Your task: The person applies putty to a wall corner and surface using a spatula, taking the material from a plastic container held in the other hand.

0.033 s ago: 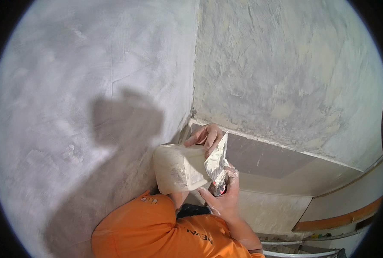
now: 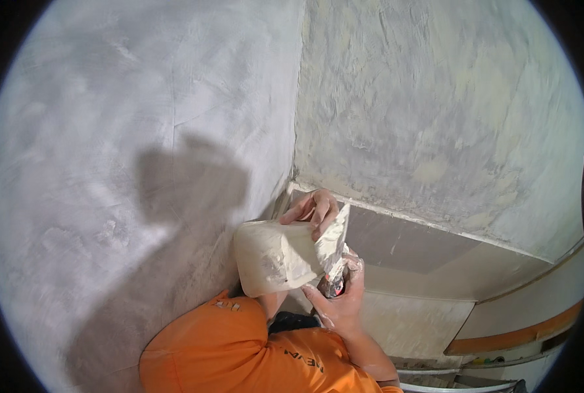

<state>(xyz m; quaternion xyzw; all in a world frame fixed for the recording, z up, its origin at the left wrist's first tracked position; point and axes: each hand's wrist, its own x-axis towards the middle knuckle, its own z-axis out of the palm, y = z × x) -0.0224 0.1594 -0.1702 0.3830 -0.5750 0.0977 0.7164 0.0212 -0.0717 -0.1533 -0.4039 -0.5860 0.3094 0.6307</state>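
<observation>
My left hand point(image 2: 313, 208) is wrapped around the far side of a cream plastic tub point(image 2: 262, 259), which is tilted and smeared with pale plaster. My left forearm passes behind the tub, so part of the grip is hidden. In my right hand point(image 2: 348, 298) is a putty knife point(image 2: 332, 241), its dark handle with a bit of red closed in my fingers. Its wide blade stands up beside the tub's open end, close to my left fingertips, and carries thick pale plaster. Plaster also coats my right fingers. The tub's inside faces away from view.
A grey plastered wall point(image 2: 108, 164) rises close on the left, bearing my shadow. Another plastered wall point(image 2: 429, 111) meets it at a corner ahead. Below that runs a ledge point(image 2: 397, 242). At lower right are a curved orange-brown strip point(image 2: 521, 333) and metal rails point(image 2: 436, 385).
The putty knife's blade has shifted very slightly to the right and down. Both hands keep their hold, and the tub is almost where it was.
</observation>
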